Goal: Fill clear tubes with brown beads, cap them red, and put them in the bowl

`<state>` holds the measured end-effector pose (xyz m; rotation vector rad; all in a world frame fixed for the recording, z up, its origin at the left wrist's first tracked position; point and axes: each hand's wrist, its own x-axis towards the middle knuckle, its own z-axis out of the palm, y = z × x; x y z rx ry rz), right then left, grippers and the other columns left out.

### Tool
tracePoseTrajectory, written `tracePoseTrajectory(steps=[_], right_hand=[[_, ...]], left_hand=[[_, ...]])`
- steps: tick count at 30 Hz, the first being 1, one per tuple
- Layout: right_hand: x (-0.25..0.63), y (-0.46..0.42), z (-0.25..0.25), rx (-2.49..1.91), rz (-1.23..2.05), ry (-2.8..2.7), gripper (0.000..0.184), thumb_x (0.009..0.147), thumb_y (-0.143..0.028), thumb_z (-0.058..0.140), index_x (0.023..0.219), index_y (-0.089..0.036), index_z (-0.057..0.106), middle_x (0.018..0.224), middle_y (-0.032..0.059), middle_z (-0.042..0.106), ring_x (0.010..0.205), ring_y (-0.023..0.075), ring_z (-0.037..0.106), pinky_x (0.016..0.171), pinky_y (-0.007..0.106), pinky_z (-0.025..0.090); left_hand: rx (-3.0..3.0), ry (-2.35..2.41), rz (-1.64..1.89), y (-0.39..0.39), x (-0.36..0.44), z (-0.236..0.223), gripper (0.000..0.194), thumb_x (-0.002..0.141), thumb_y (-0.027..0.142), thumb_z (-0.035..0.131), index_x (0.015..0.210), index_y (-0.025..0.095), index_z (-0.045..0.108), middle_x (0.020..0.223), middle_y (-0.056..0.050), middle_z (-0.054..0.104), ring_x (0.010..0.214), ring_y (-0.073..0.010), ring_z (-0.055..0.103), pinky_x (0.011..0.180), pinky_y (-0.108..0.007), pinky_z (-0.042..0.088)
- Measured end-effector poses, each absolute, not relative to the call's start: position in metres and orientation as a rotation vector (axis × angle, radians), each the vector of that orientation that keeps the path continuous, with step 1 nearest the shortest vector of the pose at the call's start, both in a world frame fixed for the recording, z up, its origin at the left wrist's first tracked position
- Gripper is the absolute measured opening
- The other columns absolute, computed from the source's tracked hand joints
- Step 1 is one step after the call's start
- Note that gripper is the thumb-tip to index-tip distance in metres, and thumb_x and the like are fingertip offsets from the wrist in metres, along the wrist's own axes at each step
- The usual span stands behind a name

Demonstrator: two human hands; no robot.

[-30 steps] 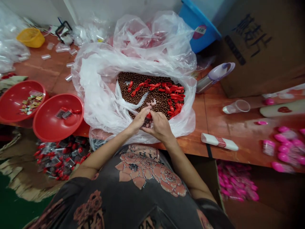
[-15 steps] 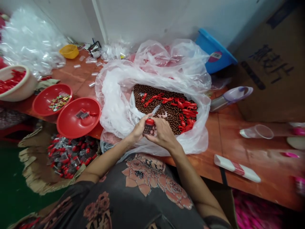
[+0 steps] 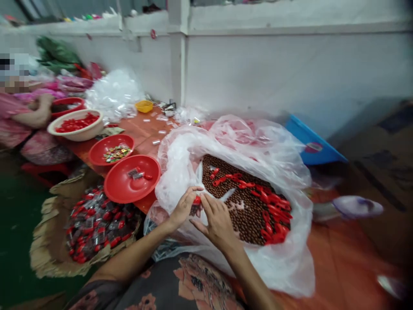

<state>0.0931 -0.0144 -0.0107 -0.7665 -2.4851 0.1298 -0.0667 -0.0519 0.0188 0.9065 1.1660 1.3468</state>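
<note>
My left hand [image 3: 184, 210] is closed around a small clear container with a red cap [image 3: 196, 200], in front of the plastic-lined heap. Dark contents show under the cap, partly covered by my fingers. Just to its right is my right hand [image 3: 217, 220], fingers stretched and thumb spread apart, its fingertips close to the cap. Beyond both hands lie many small brown balls [image 3: 248, 221] inside a white plastic bag [image 3: 180, 148]. Red plastic pieces [image 3: 272, 202] rest on the balls, mostly along the right side. A pale, pointed scoop-like piece [image 3: 227, 194] sticks out near my right hand.
Left of the bag stand a red bowl [image 3: 112, 189] with a few packed pieces and another red bowl [image 3: 97, 154] with small wrapped items. Below is a torn carton [image 3: 48, 241] of red-capped containers. A co-worker [image 3: 29, 116] sits far left; a blue basin [image 3: 312, 137] leans at right.
My view has swung left and up, bringing the co-worker into sight. My right hand's fingers have loosened and spread from the container, which stays in my left hand.
</note>
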Motion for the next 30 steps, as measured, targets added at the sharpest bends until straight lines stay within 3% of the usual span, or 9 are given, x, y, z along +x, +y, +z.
tracePoseTrajectory(steps=[3, 6, 10, 13, 17, 22, 25, 28, 30], right_hand=[[0.087, -0.014, -0.031, -0.768, 0.233, -2.506, 0.077, 0.091, -0.044, 0.059, 0.155, -0.019, 0.024, 0.153, 0.0216, 0.04, 0.136, 0.0351, 0.047, 0.103, 0.051, 0.048], [0.089, -0.009, -0.057, -0.721, 0.304, -2.572, 0.067, 0.093, -0.035, 0.057, 0.153, -0.024, 0.031, 0.148, 0.0192, 0.049, 0.128, 0.0344, 0.056, 0.098, 0.051, 0.053], [0.094, -0.002, -0.079, -0.652, 0.355, -2.597, 0.054, 0.092, -0.032, 0.058, 0.144, -0.025, 0.047, 0.14, 0.0177, 0.057, 0.122, 0.0338, 0.062, 0.096, 0.051, 0.056], [0.097, -0.005, -0.08, -0.689, 0.41, -2.609, 0.053, 0.091, -0.029, 0.06, 0.143, -0.025, 0.049, 0.14, 0.0164, 0.058, 0.124, 0.0321, 0.061, 0.099, 0.05, 0.055], [0.106, -0.016, -0.065, -0.807, 0.532, -2.679, 0.067, 0.087, -0.038, 0.067, 0.148, -0.024, 0.043, 0.147, 0.0164, 0.052, 0.133, 0.032, 0.054, 0.105, 0.049, 0.05], [0.123, -0.04, -0.047, -0.913, 0.685, -2.743, 0.093, 0.079, -0.062, 0.068, 0.154, -0.02, 0.033, 0.157, 0.0207, 0.036, 0.143, 0.0351, 0.039, 0.113, 0.054, 0.04], [0.13, -0.059, -0.049, -0.995, 0.723, -2.715, 0.088, 0.083, -0.055, 0.068, 0.154, -0.018, 0.031, 0.159, 0.0218, 0.03, 0.146, 0.0343, 0.034, 0.115, 0.052, 0.038], [0.135, -0.078, -0.057, -1.055, 0.671, -2.664, 0.077, 0.086, -0.037, 0.071, 0.151, -0.014, 0.037, 0.158, 0.0245, 0.032, 0.146, 0.034, 0.035, 0.115, 0.051, 0.037], [0.137, -0.089, -0.064, -1.067, 0.612, -2.628, 0.071, 0.086, -0.029, 0.07, 0.149, -0.013, 0.04, 0.157, 0.0256, 0.034, 0.146, 0.0339, 0.036, 0.115, 0.051, 0.038]], left_hand=[[1.075, 1.443, 1.544, -0.051, -0.129, 0.034, 0.051, 0.094, 0.061, 0.039, 0.106, 0.016, 0.058, 0.08, -0.002, 0.06, 0.06, -0.0108, 0.056, 0.058, -0.023, 0.045], [1.152, 1.896, 1.572, -0.052, -0.203, 0.035, 0.047, 0.095, 0.057, 0.038, 0.104, 0.016, 0.059, 0.087, -0.005, 0.062, 0.066, -0.0128, 0.057, 0.063, -0.024, 0.047], [1.284, 2.394, 1.07, -0.054, -0.275, 0.011, 0.036, 0.096, 0.045, 0.04, 0.091, 0.017, 0.062, 0.087, -0.007, 0.065, 0.08, -0.0191, 0.063, 0.078, -0.03, 0.049], [1.432, 2.523, 0.823, -0.054, -0.294, -0.009, 0.031, 0.093, 0.04, 0.046, 0.099, 0.016, 0.064, 0.098, -0.012, 0.068, 0.099, -0.0258, 0.064, 0.092, -0.039, 0.048], [1.687, 2.484, 1.083, -0.054, -0.274, -0.016, 0.036, 0.095, 0.037, 0.043, 0.115, 0.017, 0.064, 0.118, -0.013, 0.064, 0.115, -0.0265, 0.06, 0.104, -0.042, 0.045], [1.94, 2.09, 1.218, -0.064, -0.197, -0.017, 0.032, 0.098, 0.035, 0.042, 0.115, 0.022, 0.066, 0.119, -0.008, 0.066, 0.115, -0.0214, 0.061, 0.105, -0.039, 0.047], [2.118, 1.959, 1.002, -0.076, -0.153, -0.035, 0.034, 0.097, 0.037, 0.046, 0.12, 0.021, 0.067, 0.133, -0.011, 0.059, 0.129, -0.0259, 0.053, 0.111, -0.044, 0.042], [2.189, 2.066, 0.711, -0.087, -0.129, -0.058, 0.036, 0.095, 0.039, 0.05, 0.121, 0.022, 0.069, 0.147, -0.014, 0.048, 0.141, -0.0365, 0.038, 0.115, -0.056, 0.032], [2.172, 2.167, 0.578, -0.094, -0.122, -0.072, 0.036, 0.095, 0.036, 0.047, 0.121, 0.023, 0.069, 0.15, -0.013, 0.046, 0.143, -0.0392, 0.033, 0.115, -0.059, 0.029]])
